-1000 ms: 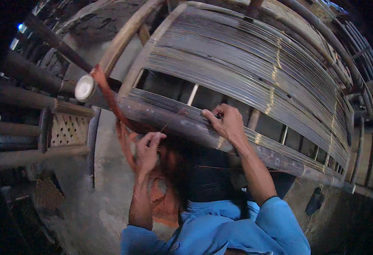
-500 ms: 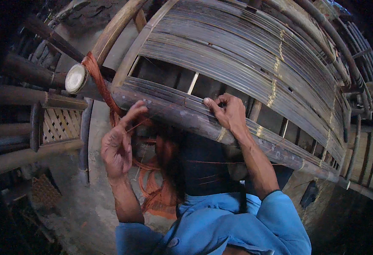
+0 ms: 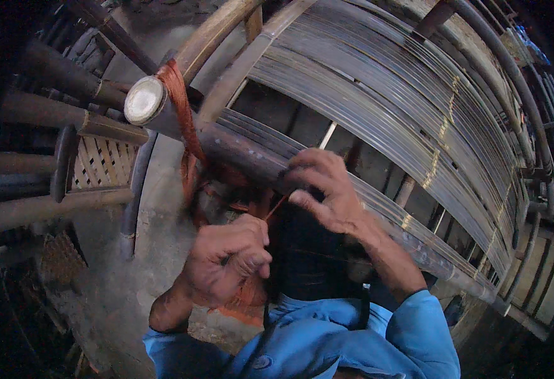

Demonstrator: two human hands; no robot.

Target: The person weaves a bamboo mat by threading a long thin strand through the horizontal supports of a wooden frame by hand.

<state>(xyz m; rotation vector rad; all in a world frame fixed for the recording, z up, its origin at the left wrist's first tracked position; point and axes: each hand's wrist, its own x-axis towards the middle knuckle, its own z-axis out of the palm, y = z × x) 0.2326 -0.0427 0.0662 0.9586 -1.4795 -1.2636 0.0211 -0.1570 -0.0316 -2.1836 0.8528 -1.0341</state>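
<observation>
A thin orange-brown strand (image 3: 277, 207) stretches taut between my two hands in front of the bamboo pole. My left hand (image 3: 229, 256) is closed in a fist around its lower end. The upper end reaches the fingertips of my right hand (image 3: 327, 189), which are curled and pinched beside the pole. The thick dark bamboo pole (image 3: 245, 151) runs along the near edge of a slatted bamboo bench (image 3: 365, 69). A bundle of orange-brown netting-like fibre (image 3: 177, 95) drapes over the pole near its pale cut end (image 3: 145, 100), and more hangs below, partly hidden by my left hand.
At left stands a bamboo frame with a lattice panel (image 3: 104, 163). A woven brown piece (image 3: 62, 258) lies on the grey floor (image 3: 125, 284). Pale strips cross the gap between pole and slats. Bamboo railings (image 3: 511, 69) curve along the far right.
My left hand has moved right and nearer, closing into a fist. The right hand has come left and off the slats to the strand. The view has shifted slightly.
</observation>
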